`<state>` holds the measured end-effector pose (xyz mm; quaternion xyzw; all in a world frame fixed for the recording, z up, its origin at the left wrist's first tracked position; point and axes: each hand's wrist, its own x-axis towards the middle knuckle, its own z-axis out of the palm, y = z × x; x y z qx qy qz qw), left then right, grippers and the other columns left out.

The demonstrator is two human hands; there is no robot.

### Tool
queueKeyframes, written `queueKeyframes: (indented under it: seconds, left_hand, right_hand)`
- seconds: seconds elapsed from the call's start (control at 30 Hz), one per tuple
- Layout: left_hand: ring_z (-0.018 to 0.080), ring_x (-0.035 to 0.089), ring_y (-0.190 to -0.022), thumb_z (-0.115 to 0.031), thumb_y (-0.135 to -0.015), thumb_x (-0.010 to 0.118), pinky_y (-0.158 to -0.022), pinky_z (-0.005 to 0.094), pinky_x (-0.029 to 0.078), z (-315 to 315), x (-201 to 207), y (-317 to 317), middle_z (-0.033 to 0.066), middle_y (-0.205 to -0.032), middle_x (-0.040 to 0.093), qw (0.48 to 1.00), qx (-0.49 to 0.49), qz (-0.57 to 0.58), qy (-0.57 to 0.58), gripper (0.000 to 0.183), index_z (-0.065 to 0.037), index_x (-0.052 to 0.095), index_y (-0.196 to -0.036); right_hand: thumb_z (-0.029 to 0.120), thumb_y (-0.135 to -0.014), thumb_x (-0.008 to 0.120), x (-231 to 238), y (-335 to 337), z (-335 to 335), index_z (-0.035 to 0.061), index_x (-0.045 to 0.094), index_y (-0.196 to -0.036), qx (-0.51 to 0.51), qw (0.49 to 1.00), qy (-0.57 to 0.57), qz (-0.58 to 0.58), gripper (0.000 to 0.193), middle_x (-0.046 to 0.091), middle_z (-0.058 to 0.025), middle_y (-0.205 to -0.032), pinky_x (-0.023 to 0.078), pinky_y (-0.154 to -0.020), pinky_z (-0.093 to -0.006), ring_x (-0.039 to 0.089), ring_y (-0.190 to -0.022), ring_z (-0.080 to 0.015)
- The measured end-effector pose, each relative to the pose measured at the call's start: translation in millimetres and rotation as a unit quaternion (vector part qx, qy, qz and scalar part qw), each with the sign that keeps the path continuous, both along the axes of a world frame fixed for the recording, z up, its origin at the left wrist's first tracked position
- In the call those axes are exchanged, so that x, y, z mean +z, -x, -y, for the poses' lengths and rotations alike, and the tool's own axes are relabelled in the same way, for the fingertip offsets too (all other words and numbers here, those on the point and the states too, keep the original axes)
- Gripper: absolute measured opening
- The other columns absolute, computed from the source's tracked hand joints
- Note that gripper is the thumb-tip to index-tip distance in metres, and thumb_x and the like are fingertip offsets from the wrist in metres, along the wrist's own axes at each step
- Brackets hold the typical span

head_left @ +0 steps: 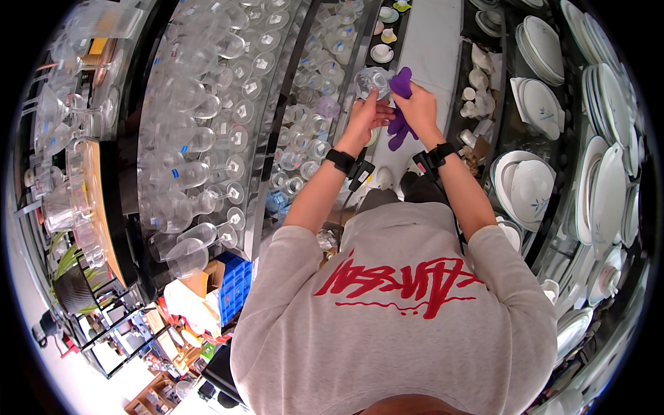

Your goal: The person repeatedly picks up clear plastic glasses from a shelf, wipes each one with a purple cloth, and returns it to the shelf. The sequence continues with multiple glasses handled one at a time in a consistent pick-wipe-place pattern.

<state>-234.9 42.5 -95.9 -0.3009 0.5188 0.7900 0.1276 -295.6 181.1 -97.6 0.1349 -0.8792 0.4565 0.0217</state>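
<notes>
Wearing black wrist straps, both forearms reach away from the grey sweatshirt point(394, 304) toward a clear drinking glass point(372, 79), the landmark here. Nearest the body, the left hand point(366, 114) comes up just below the glass, its grip closed round the base and lower wall. Just right of the glass, the right hand point(417, 107) is clamped on a purple cloth point(400, 104), which touches the glass's right side and hangs down below it between the two hands. The glass looks light but brittle and slick, so a hold low on the wall seems safest; the cloth is soft and limp. Left of the glass, shelves of stemmed glasses point(207, 117) run in rows. Right of it stand white plates point(539, 104). Beyond the glass sit small cups on saucers point(382, 52).
</notes>
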Motion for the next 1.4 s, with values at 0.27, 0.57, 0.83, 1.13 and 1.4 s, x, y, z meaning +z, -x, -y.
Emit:
queueKeyframes:
  seconds: [0.27, 0.57, 0.83, 1.13, 1.4]
  left_hand:
    - [0.0215, 0.066, -0.073, -0.025, -0.091, 0.045, -0.061, 0.0265, 0.049, 42.6, -50.3, -12.9, 0.0140, -0.083, 0.066, 0.995, 0.095, 0.005, -0.035, 0.034, 0.005, 0.060, -0.097]
    - [0.0200, 0.062, -0.060, -0.027, -0.093, 0.042, -0.048, 0.0260, 0.042, 144.9, -135.5, -23.4, 0.0088, -0.075, 0.064, 0.962, 0.262, 0.072, -0.001, 0.033, 0.000, 0.059, -0.086]
    - [0.0180, 0.055, -0.065, -0.025, -0.091, 0.040, -0.050, 0.0274, 0.039, 221.2, -174.3, -18.0, 0.0064, -0.073, 0.057, 0.923, 0.380, 0.051, -0.034, 0.028, -0.001, 0.055, -0.088]
    - [0.0129, 0.051, -0.061, -0.025, -0.094, 0.040, -0.046, 0.0242, 0.033, 260.9, -194.9, -3.5, 0.0034, -0.071, 0.055, 0.926, 0.368, 0.046, 0.066, 0.031, 0.000, 0.057, -0.092]
    - [0.0123, 0.050, -0.062, -0.029, -0.094, 0.047, -0.049, 0.0235, 0.034, 277.7, -213.1, 6.0, 0.0029, -0.072, 0.054, 0.911, 0.403, 0.063, 0.067, 0.036, 0.004, 0.058, -0.101]
  right_hand:
    - [0.019, -0.076, 0.068, -23.7, -15.8, 22.5, 0.0031, 0.065, -0.101, 0.104, 0.994, -0.030, -0.018, 0.030, 0.067, -0.0175, -0.083, 0.052, -0.068, -0.0377, 0.066, -0.076, -0.0335]
    - [0.023, -0.078, 0.067, -51.1, 8.3, 16.9, 0.0018, 0.065, -0.099, 0.073, 0.981, 0.054, 0.171, 0.031, 0.067, -0.0193, -0.084, 0.052, -0.070, -0.0390, 0.065, -0.078, -0.0350]
    - [0.028, -0.079, 0.067, -102.6, 42.4, -15.8, 0.0001, 0.066, -0.099, 0.008, 0.976, 0.011, 0.218, 0.034, 0.068, -0.0177, -0.083, 0.052, -0.070, -0.0356, 0.067, -0.077, -0.0313]
    - [0.032, -0.078, 0.068, -127.5, 76.8, -46.7, 0.0023, 0.066, -0.103, -0.047, 0.959, -0.046, 0.275, 0.039, 0.069, -0.0186, -0.089, 0.051, -0.076, -0.0371, 0.066, -0.086, -0.0333]
    - [0.035, -0.078, 0.070, -157.3, 81.8, -63.9, 0.0001, 0.066, -0.101, -0.045, 0.957, -0.046, 0.284, 0.042, 0.069, -0.0181, -0.088, 0.050, -0.076, -0.0359, 0.067, -0.085, -0.0310]
